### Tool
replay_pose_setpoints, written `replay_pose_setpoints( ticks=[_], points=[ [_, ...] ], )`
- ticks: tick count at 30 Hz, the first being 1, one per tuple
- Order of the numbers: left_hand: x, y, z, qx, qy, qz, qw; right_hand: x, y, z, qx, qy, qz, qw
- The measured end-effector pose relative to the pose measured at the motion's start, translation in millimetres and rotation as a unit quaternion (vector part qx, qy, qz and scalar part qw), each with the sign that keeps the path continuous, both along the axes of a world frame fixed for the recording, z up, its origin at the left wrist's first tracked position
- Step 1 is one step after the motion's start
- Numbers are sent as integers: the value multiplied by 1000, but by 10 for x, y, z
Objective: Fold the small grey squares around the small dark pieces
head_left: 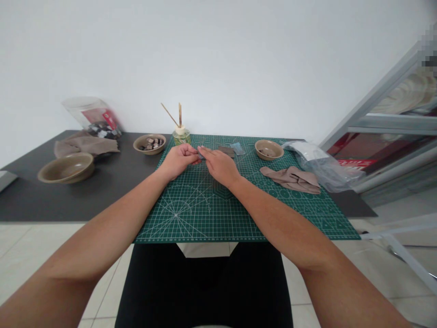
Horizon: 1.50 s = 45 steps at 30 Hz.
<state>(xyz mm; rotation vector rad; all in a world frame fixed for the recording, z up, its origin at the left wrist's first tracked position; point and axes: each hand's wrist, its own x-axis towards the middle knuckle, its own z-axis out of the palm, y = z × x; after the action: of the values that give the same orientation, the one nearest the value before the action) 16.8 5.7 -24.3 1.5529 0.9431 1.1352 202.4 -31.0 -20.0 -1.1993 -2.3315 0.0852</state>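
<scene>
Near, the mat (184, 228) lies open between the arms (116, 228) — beyond, left hand (176, 160) and right hand (221, 166) fill the way, sticks (180, 114) rise far left, a bowl (269, 157) and cloth (293, 179) sit right.

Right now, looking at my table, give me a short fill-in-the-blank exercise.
1. The left hand and right hand meet over a grid-lined mat coloured ____.
2. The visible bowls number ____.
3. The crumpled cloth on the mat lies to the ____ of the right hand.

Missing words: green; three; right.
</scene>
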Motion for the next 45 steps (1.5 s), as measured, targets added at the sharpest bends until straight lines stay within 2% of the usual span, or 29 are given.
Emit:
replay_pose_setpoints(
  ticks=[6, 16, 21, 24, 28, 32, 36, 40, 45],
  points=[
    [-19, -13, 7, -4, 37, -10, 999, -26, 10, -27, -2, -6, 18, 1000],
    [8, 6, -3, -3, -21, -6, 1000, 11, 17, -18, -8, 29, -12, 999],
    [-4, -3, -4, -4, -1, -26, 1000, -5, 16, -37, -10, 31, 5, 999],
    [-17, -8, 8, 28, 59, -21, 998, -14, 26, -50, -7, 26, 17, 999],
    [-22, -17, 36, 94, 100, 19, 990, -18, 35, -58, -6, 24, 22, 999],
    [-5, -17, 37, 53, 26, 10, 998, -30, 23, -39, -9, 21, 15, 1000],
    [8, -4, 24, 23, -33, 26, 999, -31, 3, -9, -10, 13, -7, 1000],
    [-1, 2, 14, 14, -33, 27, 999, -34, -7, -1, -9, 7, -11, 1000],
    [-17, 8, -3, 9, -9, -2, 1000, -52, -1, -12, 1, -15, 9, 1000]
  ],
)
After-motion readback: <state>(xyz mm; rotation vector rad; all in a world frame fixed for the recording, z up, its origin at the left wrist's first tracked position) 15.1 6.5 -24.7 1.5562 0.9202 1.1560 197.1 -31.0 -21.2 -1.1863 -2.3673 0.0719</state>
